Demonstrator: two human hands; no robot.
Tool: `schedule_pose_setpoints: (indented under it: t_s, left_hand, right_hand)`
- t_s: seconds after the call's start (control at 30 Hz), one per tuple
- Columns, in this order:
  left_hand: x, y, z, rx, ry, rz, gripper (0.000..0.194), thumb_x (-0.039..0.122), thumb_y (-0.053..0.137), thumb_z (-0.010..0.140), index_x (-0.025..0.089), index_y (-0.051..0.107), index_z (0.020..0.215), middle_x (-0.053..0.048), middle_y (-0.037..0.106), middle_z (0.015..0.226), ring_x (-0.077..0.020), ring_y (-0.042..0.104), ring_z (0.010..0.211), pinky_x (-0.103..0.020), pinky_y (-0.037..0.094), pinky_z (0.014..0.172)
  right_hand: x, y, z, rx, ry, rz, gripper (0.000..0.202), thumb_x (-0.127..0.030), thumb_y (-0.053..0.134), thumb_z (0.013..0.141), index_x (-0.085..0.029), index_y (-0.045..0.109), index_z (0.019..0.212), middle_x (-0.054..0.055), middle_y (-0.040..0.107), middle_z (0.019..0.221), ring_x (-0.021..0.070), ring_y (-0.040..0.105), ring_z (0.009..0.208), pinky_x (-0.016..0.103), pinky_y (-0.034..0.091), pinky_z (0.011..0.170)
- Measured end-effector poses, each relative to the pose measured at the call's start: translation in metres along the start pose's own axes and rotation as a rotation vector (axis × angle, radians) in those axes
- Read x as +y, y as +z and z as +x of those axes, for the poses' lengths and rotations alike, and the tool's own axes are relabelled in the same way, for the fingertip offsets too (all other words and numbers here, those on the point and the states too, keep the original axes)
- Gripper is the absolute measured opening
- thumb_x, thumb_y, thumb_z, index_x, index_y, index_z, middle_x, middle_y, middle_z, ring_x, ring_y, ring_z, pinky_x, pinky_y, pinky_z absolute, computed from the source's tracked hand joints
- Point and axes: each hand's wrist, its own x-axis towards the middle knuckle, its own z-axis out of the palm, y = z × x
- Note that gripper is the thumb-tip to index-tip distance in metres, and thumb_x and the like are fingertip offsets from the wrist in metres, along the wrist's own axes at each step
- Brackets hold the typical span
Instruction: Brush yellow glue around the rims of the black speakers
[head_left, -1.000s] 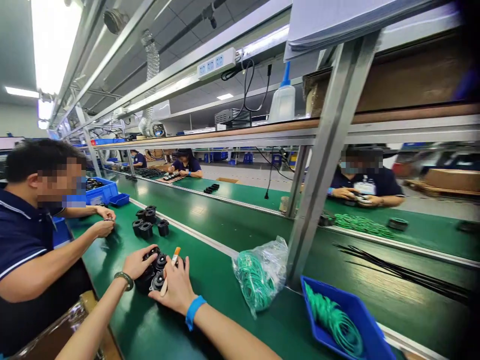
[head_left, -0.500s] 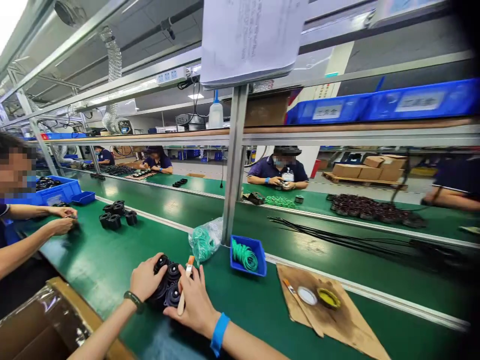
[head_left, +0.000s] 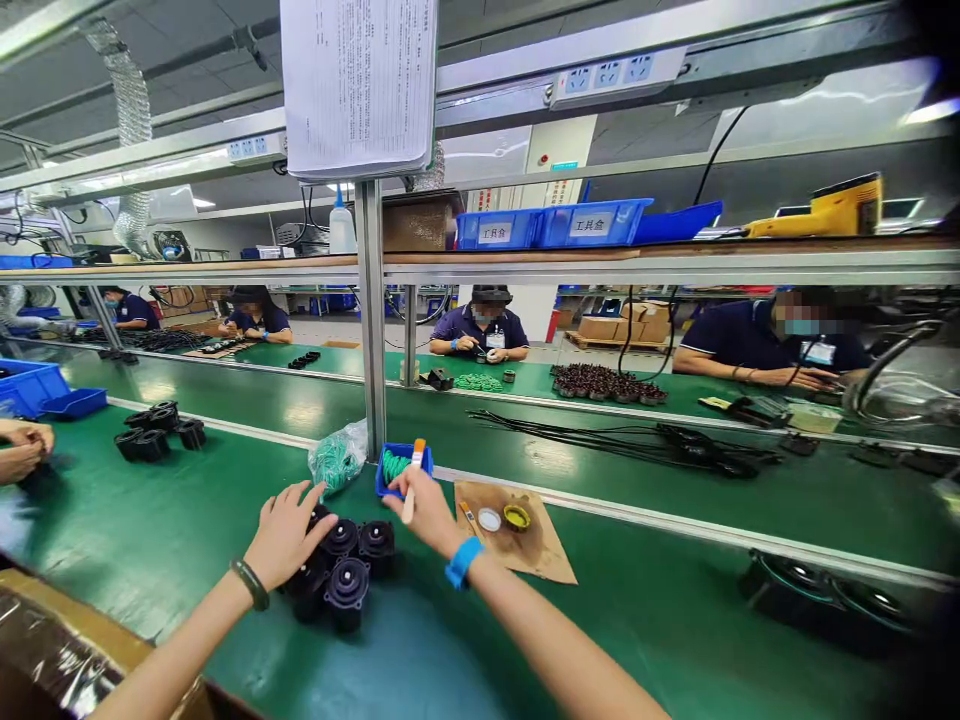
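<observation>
My left hand [head_left: 289, 535] lies with fingers spread over the left side of a cluster of black round-topped housings [head_left: 347, 582]; its palm hides some of them. Pinched in my right hand [head_left: 431, 510] is a small paintbrush [head_left: 409, 503], bristles up, pale wooden handle down. That hand hovers right of the housings, in front of a blue bin [head_left: 426, 462] of green rings [head_left: 393, 466]. Farther right, a brown cardboard sheet [head_left: 551, 555] carries a second brush [head_left: 469, 518], a white lid [head_left: 490, 520] and an open pot of yellow stuff [head_left: 517, 517].
A clear bag of green rings [head_left: 337, 460] leans near the metal post [head_left: 371, 330]. More black housings stand at left [head_left: 154, 435] and right [head_left: 825, 595]. A co-worker's hands [head_left: 22, 448] are at the left edge. A cardboard box [head_left: 82, 625] fills the lower left.
The view has swung right. My right hand has lifted off the housings with the brush and moved right, uncovering several housings. My left hand stays on them, its fingers more spread.
</observation>
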Motion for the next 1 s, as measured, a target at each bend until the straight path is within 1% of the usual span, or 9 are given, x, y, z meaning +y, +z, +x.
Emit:
schedule_pose_setpoints:
  t_s: [0.13, 0.23, 0.37, 0.47, 0.57, 0.7, 0.8, 0.87, 1.0]
  left_hand:
    - [0.025, -0.031, -0.014, -0.098, 0.152, 0.024, 0.035, 0.034, 0.069, 0.077, 0.021, 0.066, 0.109, -0.009, 0.065, 0.11, -0.0284, 0.059, 0.106, -0.04, 0.045, 0.093]
    - [0.052, -0.034, -0.025, -0.154, 0.124, 0.049, 0.031, 0.03, 0.074, 0.072, 0.018, 0.067, 0.099, -0.01, 0.065, 0.1, -0.0308, 0.06, 0.099, -0.041, 0.049, 0.087]
    - [0.083, -0.012, -0.021, -0.186, 0.128, 0.035, 0.048, 0.031, 0.074, 0.075, 0.018, 0.059, 0.118, -0.013, 0.062, 0.117, -0.0325, 0.056, 0.11, -0.046, 0.046, 0.094]
    - [0.093, 0.008, -0.005, -0.209, 0.162, 0.0, 0.072, 0.022, 0.079, 0.069, 0.017, 0.047, 0.133, -0.016, 0.052, 0.136, -0.0341, 0.046, 0.128, -0.054, 0.032, 0.109]
    - [0.096, 0.02, 0.01, -0.238, 0.19, -0.04, 0.071, 0.005, 0.074, 0.064, 0.016, 0.049, 0.13, -0.015, 0.058, 0.128, -0.032, 0.051, 0.124, -0.058, 0.02, 0.115]
    - [0.106, 0.023, 0.007, -0.251, 0.251, -0.136, 0.064, 0.007, 0.07, 0.065, 0.015, 0.052, 0.126, -0.012, 0.06, 0.123, -0.0292, 0.055, 0.116, -0.048, 0.027, 0.114]
    - [0.121, 0.028, -0.008, -0.285, 0.294, -0.221, 0.068, 0.01, 0.066, 0.067, 0.017, 0.047, 0.132, -0.011, 0.057, 0.127, -0.0284, 0.053, 0.117, -0.042, 0.04, 0.106]
    - [0.129, 0.037, -0.021, -0.311, 0.277, -0.346, 0.075, 0.01, 0.066, 0.065, 0.019, 0.042, 0.136, -0.011, 0.055, 0.131, -0.029, 0.051, 0.12, -0.042, 0.041, 0.105]
    - [0.134, 0.066, -0.043, -0.301, 0.098, -0.852, 0.097, 0.006, 0.075, 0.057, 0.023, 0.03, 0.143, -0.011, 0.055, 0.132, -0.0283, 0.05, 0.123, -0.045, 0.037, 0.11]
  right_hand:
    - [0.041, -0.015, 0.043, -0.103, 0.06, -0.173, 0.026, -0.036, 0.055, 0.096, -0.012, 0.06, 0.104, 0.005, 0.062, 0.098, 0.0148, 0.061, 0.083, 0.032, 0.053, 0.076]
    - [0.058, -0.006, 0.06, -0.207, 0.051, -0.295, 0.025, -0.034, 0.057, 0.095, -0.012, 0.061, 0.104, 0.006, 0.063, 0.099, 0.0164, 0.062, 0.089, 0.036, 0.053, 0.082]
    - [0.068, 0.007, 0.066, -0.303, 0.016, -0.404, 0.024, -0.031, 0.057, 0.095, -0.01, 0.062, 0.105, 0.007, 0.064, 0.1, 0.0182, 0.063, 0.094, 0.04, 0.051, 0.088]
    - [0.07, 0.008, 0.067, -0.342, -0.002, -0.44, 0.025, -0.031, 0.056, 0.096, -0.01, 0.061, 0.109, 0.007, 0.064, 0.1, 0.0181, 0.063, 0.093, 0.04, 0.052, 0.088]
    - [0.069, 0.007, 0.07, -0.364, 0.001, -0.447, 0.026, -0.032, 0.055, 0.096, -0.011, 0.06, 0.111, 0.007, 0.065, 0.101, 0.0177, 0.064, 0.092, 0.039, 0.052, 0.086]
    - [0.065, 0.003, 0.073, -0.363, 0.021, -0.401, 0.025, -0.032, 0.055, 0.096, -0.011, 0.061, 0.108, 0.006, 0.065, 0.098, 0.0167, 0.064, 0.089, 0.037, 0.053, 0.084]
    - [0.063, -0.013, 0.065, -0.308, 0.035, -0.327, 0.019, -0.026, 0.053, 0.097, -0.01, 0.061, 0.103, 0.006, 0.065, 0.093, 0.0158, 0.063, 0.084, 0.034, 0.051, 0.08]
    - [0.062, -0.032, 0.05, -0.248, 0.046, -0.262, 0.011, -0.019, 0.05, 0.096, -0.012, 0.058, 0.099, 0.006, 0.066, 0.093, 0.0156, 0.062, 0.081, 0.03, 0.048, 0.076]
    - [0.057, -0.078, 0.001, -0.184, 0.073, -0.104, 0.003, -0.016, 0.053, 0.092, -0.017, 0.05, 0.09, 0.002, 0.066, 0.085, 0.0133, 0.06, 0.073, 0.023, 0.041, 0.067]
